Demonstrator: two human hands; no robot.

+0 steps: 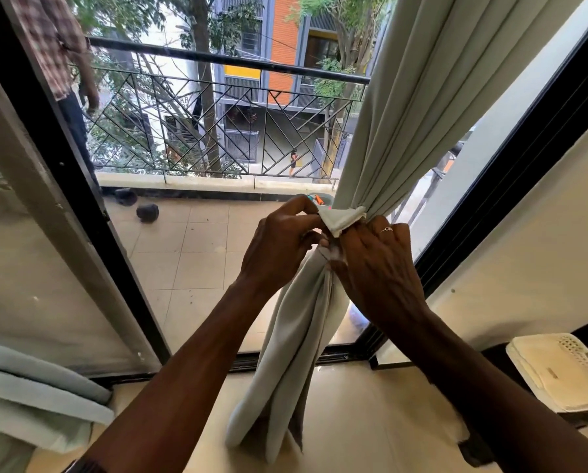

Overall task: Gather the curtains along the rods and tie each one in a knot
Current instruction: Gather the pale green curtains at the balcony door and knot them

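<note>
Folds of the curtain (pixel 418 107) fall from the upper right corner and narrow to a tight neck beside the right upright of the black door frame (pixel 511 172), where a band (pixel 345 218) of the same pale cloth is wrapped across the bunch. The left hand (pixel 282 237) is clenched on the free end of that band, pinching it between thumb and fingertips at the band's left edge. The right hand (pixel 378 268), with a ring (pixel 386 229) on one finger, grasps the gathered cloth just under the band, its fingers curled round the bunch. The two hands nearly touch. Below them the curtain's tail hangs loose in long folds, past the door's bottom track (pixel 244 362) and in front of the room floor (pixel 371 421); whether it rests on the floor cannot be told. To the left of the hands the doorway stands open onto the tiled balcony floor (pixel 190 261), which runs to a low kerb and a black railing (pixel 224 59). Two dark objects (pixel 147 212) lie near the balcony floor's far left corner, well apart from the curtain. A glass panel (pixel 29 268) closes the left side, with a second curtain (pixel 36 390) bunched at its foot. At the right edge a white basket (pixel 558 373) sits against the wall, near the right forearm.
</note>
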